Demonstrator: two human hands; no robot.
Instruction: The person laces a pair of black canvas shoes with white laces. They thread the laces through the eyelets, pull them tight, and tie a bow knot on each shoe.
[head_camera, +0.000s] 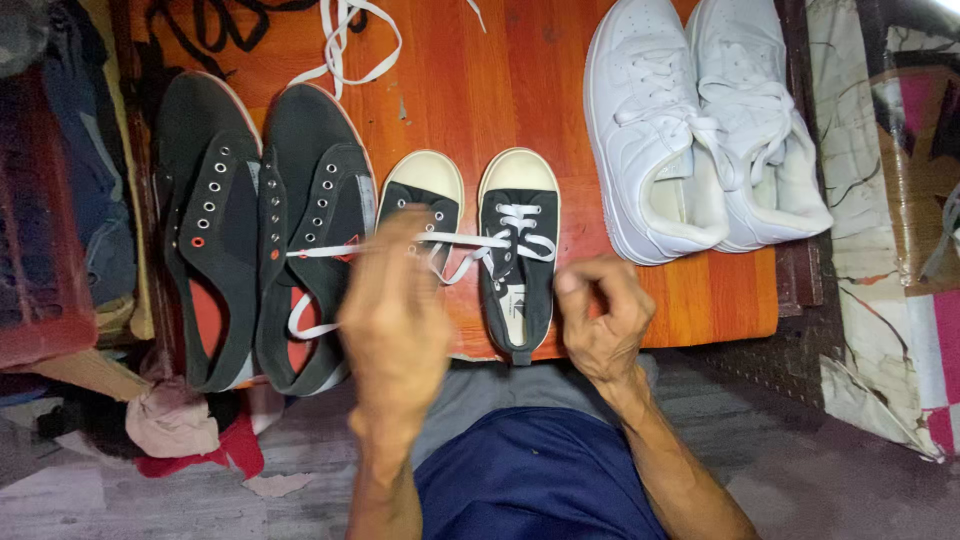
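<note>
White lace (470, 240) runs taut across the small black canvas shoes (515, 250) on the orange surface (470, 90); I see my left hand (395, 320) pinching one end. My right hand (600, 315) curls shut, what it holds I cannot tell.

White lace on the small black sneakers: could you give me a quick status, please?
Left hand pinching white lace. Right hand closed beside small black sneaker. Lace stretched across; nothing blocking.

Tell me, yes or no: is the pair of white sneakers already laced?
Yes, both white sneakers at the board's right end have white laces threaded through their eyelets and tied.
</note>
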